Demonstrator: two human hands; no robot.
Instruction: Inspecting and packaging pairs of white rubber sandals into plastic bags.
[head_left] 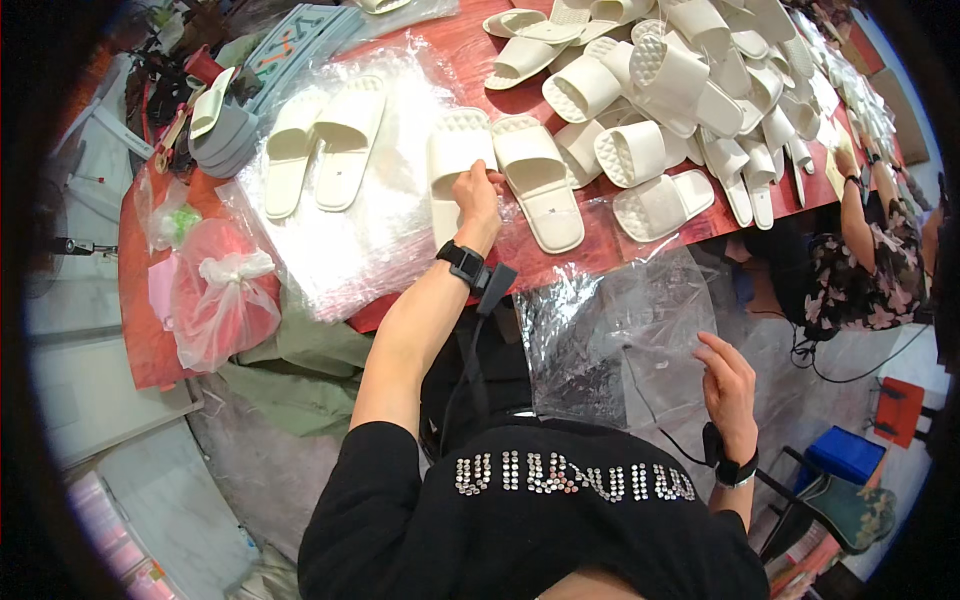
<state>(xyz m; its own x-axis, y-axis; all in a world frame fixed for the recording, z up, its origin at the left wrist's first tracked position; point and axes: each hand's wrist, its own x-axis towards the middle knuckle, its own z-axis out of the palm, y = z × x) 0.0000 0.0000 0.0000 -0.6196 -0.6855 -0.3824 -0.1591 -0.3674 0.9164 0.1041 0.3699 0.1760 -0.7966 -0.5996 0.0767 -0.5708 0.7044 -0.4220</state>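
My left hand (478,200) is closed at the open edge of the strap of a cream slipper (455,150), its fingertips partly hidden. Right beside it lies the matching slipper (540,190), sole down. My right hand (730,385) is raised off the table with its fingers apart and slightly bent, holding nothing that I can see. A clear plastic bag (620,330) hangs over the table's front edge, to the left of that hand. Another pair of cream slippers (325,145) rests on a stack of clear plastic bags (365,255).
Many loose slippers (690,80) are heaped at the far right of the red table (150,350). Knotted pink-and-white plastic bags (225,300) sit at the left, near grey slippers (225,145). Another person (860,250) works at the right. A blue bin (840,465) stands on the floor.
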